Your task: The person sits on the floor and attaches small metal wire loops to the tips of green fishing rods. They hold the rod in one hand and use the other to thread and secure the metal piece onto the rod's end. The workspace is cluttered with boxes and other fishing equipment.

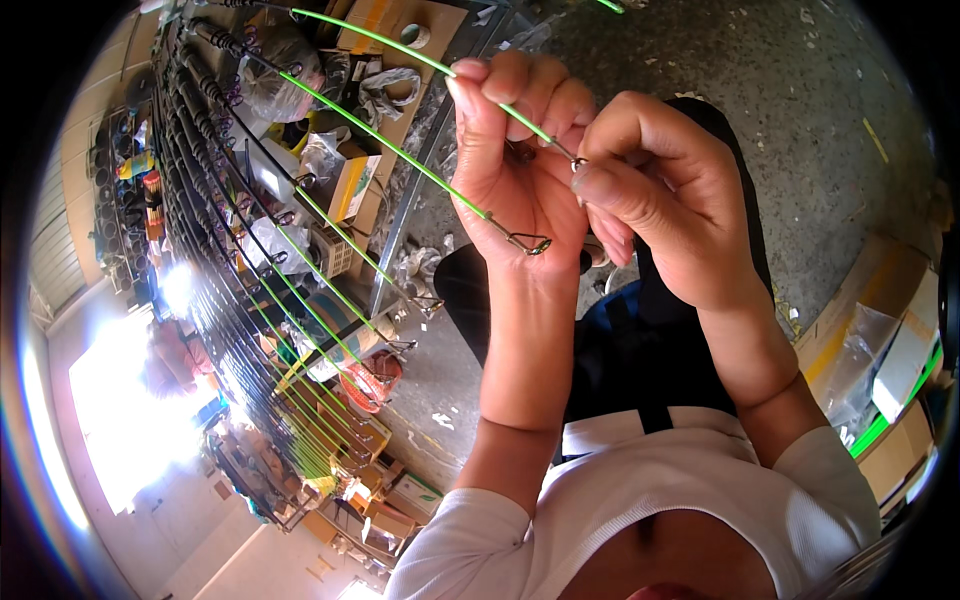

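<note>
Two thin green rods run up and to the left from both hands, long axes roughly parallel, slanting from upper left down to lower right. The upper rod (400,45) passes under the left thumb, across the left hand (515,170), and its tip end sits right at the right hand (650,200). The right thumb and forefinger are pressed together, pinching the small metal tip piece (577,161) at that rod's end. So the rod lies straight left-and-up from the right fingers (610,185), w/ its end touching them.

The left fingers (480,90) are curled and closed round the upper rod, thumb on top. The lower rod (380,135) lies across the left palem area, just below the first; its end carries a small wire loop guide (530,243) near the heel of the left hand, apart from the right fingers. Can't tell if the left hand grips this one too or if it just rests there.

Right hand is nearer the tip; left hand steadies further back.

Look: rods are bright lime green, v. slim, smooth, going dark towards the far end. Metal parts are small, silvery-dark.

Left of the hands: a rack of many similar rods (250,300), green and black, fanned side by side.
</note>
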A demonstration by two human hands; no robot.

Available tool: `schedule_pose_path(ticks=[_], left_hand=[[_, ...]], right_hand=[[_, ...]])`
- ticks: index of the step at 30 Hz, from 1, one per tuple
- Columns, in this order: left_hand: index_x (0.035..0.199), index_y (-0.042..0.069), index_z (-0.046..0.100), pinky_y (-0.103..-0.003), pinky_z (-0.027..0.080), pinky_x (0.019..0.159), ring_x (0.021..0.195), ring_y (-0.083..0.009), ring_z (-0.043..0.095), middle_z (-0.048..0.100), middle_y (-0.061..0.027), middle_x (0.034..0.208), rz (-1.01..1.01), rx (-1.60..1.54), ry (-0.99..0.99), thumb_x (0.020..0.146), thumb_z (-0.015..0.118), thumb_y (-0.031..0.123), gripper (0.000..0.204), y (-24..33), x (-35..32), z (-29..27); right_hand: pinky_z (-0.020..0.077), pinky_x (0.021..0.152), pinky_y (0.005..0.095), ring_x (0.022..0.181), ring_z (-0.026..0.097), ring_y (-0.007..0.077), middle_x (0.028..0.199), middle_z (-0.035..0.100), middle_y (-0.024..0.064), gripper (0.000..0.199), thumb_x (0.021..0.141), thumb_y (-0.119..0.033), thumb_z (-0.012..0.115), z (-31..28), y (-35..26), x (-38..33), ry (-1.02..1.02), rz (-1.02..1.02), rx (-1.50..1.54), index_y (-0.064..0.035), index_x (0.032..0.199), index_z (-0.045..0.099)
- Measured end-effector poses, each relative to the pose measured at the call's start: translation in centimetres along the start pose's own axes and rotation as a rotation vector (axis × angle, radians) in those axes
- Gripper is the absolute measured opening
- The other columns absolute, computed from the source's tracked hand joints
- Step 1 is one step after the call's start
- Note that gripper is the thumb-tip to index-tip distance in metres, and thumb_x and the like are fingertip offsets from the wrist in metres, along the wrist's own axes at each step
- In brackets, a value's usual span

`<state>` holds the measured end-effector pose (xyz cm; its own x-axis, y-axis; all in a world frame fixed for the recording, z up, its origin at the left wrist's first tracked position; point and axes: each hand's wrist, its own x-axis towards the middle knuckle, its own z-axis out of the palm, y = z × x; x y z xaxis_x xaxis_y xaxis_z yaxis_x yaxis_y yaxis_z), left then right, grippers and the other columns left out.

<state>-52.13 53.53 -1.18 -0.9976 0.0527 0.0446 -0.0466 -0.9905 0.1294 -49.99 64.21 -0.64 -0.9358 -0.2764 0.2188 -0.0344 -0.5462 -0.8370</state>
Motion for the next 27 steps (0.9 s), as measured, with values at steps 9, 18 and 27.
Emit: schedule_pose_path(ticks=[9,18,27], left_hand=[[0.099,0.011,0.056,-0.023,0.037,0.060,0.065,-0.0097,0.038,0.050,0.0035,0.079,0.046,0.108,0.126,0.092,0.054,0.031,0.021,0.8,-0.3,1.1],[0.109,0.000,0.056,-0.034,0.042,0.093,0.100,-0.0238,0.053,0.059,-0.0098,0.103,-0.063,0.182,0.287,0.096,0.041,0.028,0.034,0.7,-5.5,-3.4],[0.102,0.004,0.057,-0.033,0.043,0.090,0.098,-0.0210,0.054,0.059,-0.0073,0.097,-0.120,0.161,0.506,0.098,0.040,0.026,0.028,-0.6,-10.4,-5.2]], right_hand=[[0.0325,0.040,0.0181,0.044,0.042,0.0041,0.064,0.052,0.0028,0.014,0.092,-0.013,0.052,1.0,0.5,0.3,0.059,0.012,0.010,0.0003,0.089,0.054],[0.0532,0.060,0.0329,0.075,0.065,0.0271,0.110,0.059,0.0095,0.015,0.078,-0.010,0.063,1.1,2.2,-3.6,0.022,-0.217,-1.141,-0.0079,0.093,0.059],[0.0514,0.054,0.0341,0.070,0.065,0.0244,0.107,0.058,0.0139,0.013,0.077,-0.006,0.054,1.4,3.1,-7.0,-0.171,-0.056,-1.366,-0.0060,0.090,0.055]])
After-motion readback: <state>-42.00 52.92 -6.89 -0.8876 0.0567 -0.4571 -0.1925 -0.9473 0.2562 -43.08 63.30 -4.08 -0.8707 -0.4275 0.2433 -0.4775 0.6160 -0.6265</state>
